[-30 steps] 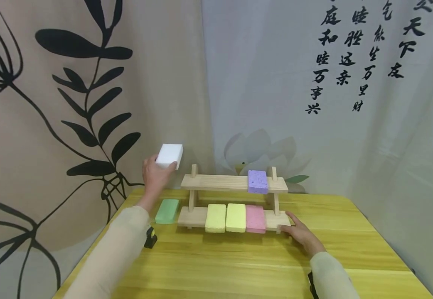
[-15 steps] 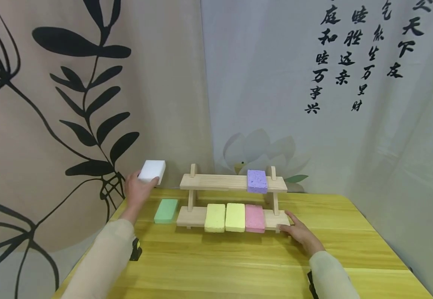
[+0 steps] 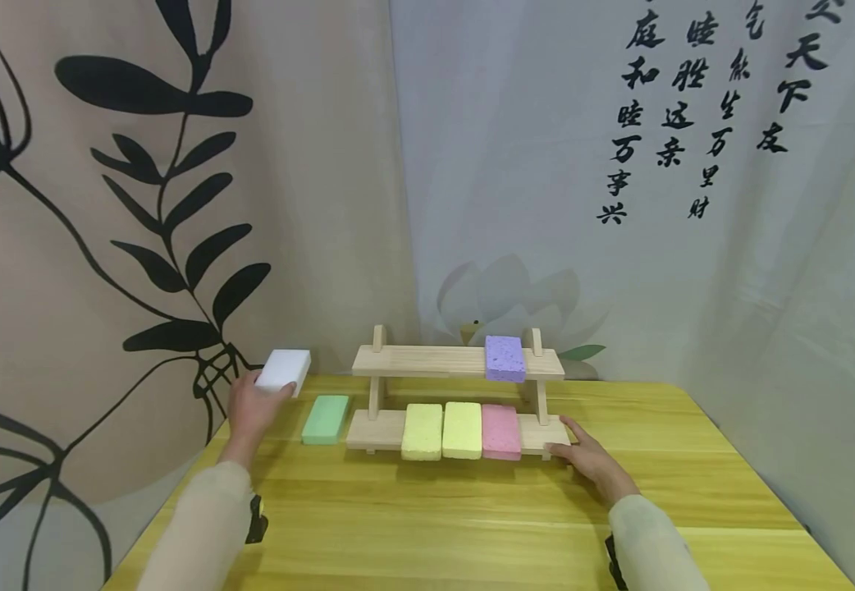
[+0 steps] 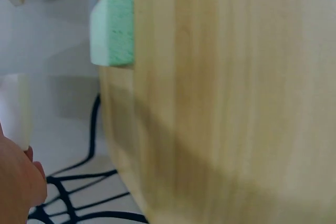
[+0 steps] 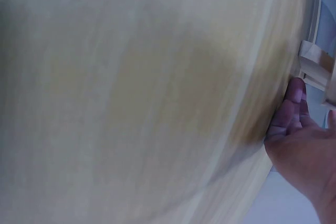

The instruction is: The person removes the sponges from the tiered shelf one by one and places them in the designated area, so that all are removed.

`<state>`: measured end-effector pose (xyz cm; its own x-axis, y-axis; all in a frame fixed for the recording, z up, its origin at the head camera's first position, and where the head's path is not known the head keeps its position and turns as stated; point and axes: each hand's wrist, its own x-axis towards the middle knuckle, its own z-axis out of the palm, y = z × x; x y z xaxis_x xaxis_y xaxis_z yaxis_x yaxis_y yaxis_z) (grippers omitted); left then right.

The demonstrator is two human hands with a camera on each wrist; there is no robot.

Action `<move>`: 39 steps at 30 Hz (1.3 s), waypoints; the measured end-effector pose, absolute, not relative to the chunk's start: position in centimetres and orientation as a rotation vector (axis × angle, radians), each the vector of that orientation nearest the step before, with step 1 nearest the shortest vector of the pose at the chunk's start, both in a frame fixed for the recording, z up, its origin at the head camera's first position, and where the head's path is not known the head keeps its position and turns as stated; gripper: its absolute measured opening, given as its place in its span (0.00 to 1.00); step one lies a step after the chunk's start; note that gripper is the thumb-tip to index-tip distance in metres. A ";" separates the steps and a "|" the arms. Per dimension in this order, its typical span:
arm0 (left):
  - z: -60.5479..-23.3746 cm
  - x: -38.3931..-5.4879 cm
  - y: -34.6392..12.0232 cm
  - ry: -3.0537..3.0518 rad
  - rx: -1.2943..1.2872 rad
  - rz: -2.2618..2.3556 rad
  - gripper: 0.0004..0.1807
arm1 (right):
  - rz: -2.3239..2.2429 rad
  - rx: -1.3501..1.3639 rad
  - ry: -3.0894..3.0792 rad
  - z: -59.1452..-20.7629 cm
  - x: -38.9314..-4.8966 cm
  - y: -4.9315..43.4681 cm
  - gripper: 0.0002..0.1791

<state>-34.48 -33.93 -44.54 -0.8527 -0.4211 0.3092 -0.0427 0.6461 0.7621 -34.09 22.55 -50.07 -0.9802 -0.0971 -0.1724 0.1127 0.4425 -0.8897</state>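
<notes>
1. One printed backdrop (image 3: 324, 164) fills the upper frame.
2. One wooden surface (image 3: 472, 525) spans below.
3. One rack (image 3: 427, 359), centre: one purple block (image 3: 505, 359) up top at right; two yellow blocks (image 3: 422, 431) (image 3: 462, 430) and one pink block (image 3: 500, 432) beneath.
4. Right hand (image 3: 601, 466), lower right: fingers touch the rack's lower end; I cannot tell whether they grip.
5. Left hand (image 3: 250, 414), left of centre: fingers clamped on one white block (image 3: 283, 371), now lower and farther left from the rack; the carry seems unfinished.
6. One green block (image 3: 326, 419) lies left of the rack.
</notes>
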 end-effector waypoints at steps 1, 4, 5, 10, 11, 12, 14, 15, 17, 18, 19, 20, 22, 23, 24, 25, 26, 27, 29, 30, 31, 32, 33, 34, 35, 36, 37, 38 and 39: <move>-44.9 -34.4 -34.1 -2.403 0.360 -1.101 0.42 | -1.564 0.018 2.492 -50.1 -34.1 22.5 0.48; -45.7 -34.2 -34.5 -2.416 0.356 -1.104 0.41 | -1.562 0.022 2.492 -50.2 -34.1 22.5 0.50; -46.0 -34.1 -34.6 -2.425 0.364 -1.099 0.42 | -1.565 0.026 2.492 -50.2 -34.2 22.5 0.50; -47.3 -33.7 -35.0 -2.457 0.426 -1.115 0.45 | -1.563 0.036 2.495 -50.1 -34.2 22.5 0.49; -47.6 -33.6 -35.1 -2.457 0.435 -1.119 0.44 | -1.566 0.042 2.491 -50.1 -34.1 22.5 0.49; -47.9 -33.5 -35.2 -2.457 0.438 -1.122 0.44 | -1.562 0.041 2.491 -50.1 -34.1 22.5 0.49; -48.3 -33.4 -35.3 -2.463 0.445 -1.126 0.43 | -1.551 0.036 2.494 -50.2 -34.2 22.6 0.50; -48.6 -33.3 -35.4 -2.470 0.446 -1.123 0.43 | -1.556 0.039 2.489 -50.3 -34.3 22.7 0.50; -49.1 -33.2 -35.5 -2.483 0.451 -1.143 0.44 | -1.567 0.048 2.482 -50.4 -34.3 22.8 0.51; -49.3 -33.2 -35.5 -2.489 0.451 -1.156 0.45 | -1.559 0.038 2.487 -50.4 -34.3 22.8 0.52; -49.5 -33.1 -35.5 -2.495 0.453 -1.174 0.45 | -1.556 0.033 2.490 -50.4 -34.3 22.9 0.52; -49.8 -33.2 -35.6 -2.502 0.452 -1.186 0.46 | -1.558 0.033 2.490 -50.5 -34.3 22.9 0.52; -50.2 -33.2 -35.7 -2.515 0.457 -1.215 0.48 | -1.559 0.034 2.495 -50.4 -34.2 22.8 0.51; -50.4 -33.2 -35.8 -2.520 0.457 -1.227 0.48 | -1.549 0.024 2.500 -50.4 -34.2 22.8 0.50; -50.6 -33.2 -35.8 -2.526 0.460 -1.230 0.48 | -1.540 0.014 2.509 -50.3 -34.1 22.8 0.50; -50.8 -33.3 -35.9 -2.531 0.460 -1.229 0.48 | -1.544 0.014 2.508 -50.3 -34.1 22.7 0.49; -50.9 -33.3 -35.9 -2.537 0.462 -1.224 0.49 | -1.548 0.018 2.503 -50.3 -34.1 22.7 0.49; -51.1 -33.3 -36.0 -2.538 0.464 -1.221 0.49 | -1.546 0.014 2.506 -50.3 -34.1 22.7 0.49; -51.4 -33.4 -36.0 -2.536 0.472 -1.220 0.48 | -1.543 0.009 2.509 -50.4 -34.1 22.6 0.49; -51.5 -33.4 -36.0 -2.537 0.473 -1.215 0.48 | -1.546 0.009 2.509 -50.4 -34.1 22.6 0.49; -51.6 -33.4 -36.0 -2.540 0.474 -1.209 0.48 | -1.549 0.006 2.505 -50.4 -34.1 22.6 0.48; -51.6 -33.4 -36.0 -2.546 0.474 -1.205 0.48 | -1.550 0.015 2.506 -50.5 -34.2 22.6 0.48; -51.7 -33.4 -36.1 -2.555 0.476 -1.200 0.48 | -1.550 0.012 2.511 -50.5 -34.2 22.6 0.48; -51.7 -33.4 -36.1 -2.567 0.475 -1.196 0.49 | -1.554 0.016 2.508 -50.5 -34.2 22.6 0.48; -51.7 -33.5 -36.1 -2.582 0.473 -1.191 0.49 | -1.555 0.019 2.505 -50.4 -34.2 22.6 0.47; -51.7 -33.5 -36.1 -2.598 0.465 -1.183 0.49 | -1.558 0.024 2.504 -50.4 -34.2 22.6 0.47; -51.8 -33.5 -36.1 -2.612 0.460 -1.183 0.49 | -1.558 0.029 2.506 -50.4 -34.2 22.6 0.47; -51.8 -33.6 -36.0 -2.626 0.457 -1.185 0.50 | -1.556 0.032 2.508 -50.4 -34.2 22.6 0.47; -51.8 -33.6 -36.0 -2.637 0.460 -1.188 0.50 | -1.556 0.030 2.508 -50.4 -34.2 22.5 0.46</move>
<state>-33.60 -35.96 -51.77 -0.9286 -0.3653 0.0647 -0.1936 0.6259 0.7555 -34.19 22.55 -50.36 -0.9818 -0.0825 -0.1712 0.1167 0.4489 -0.8859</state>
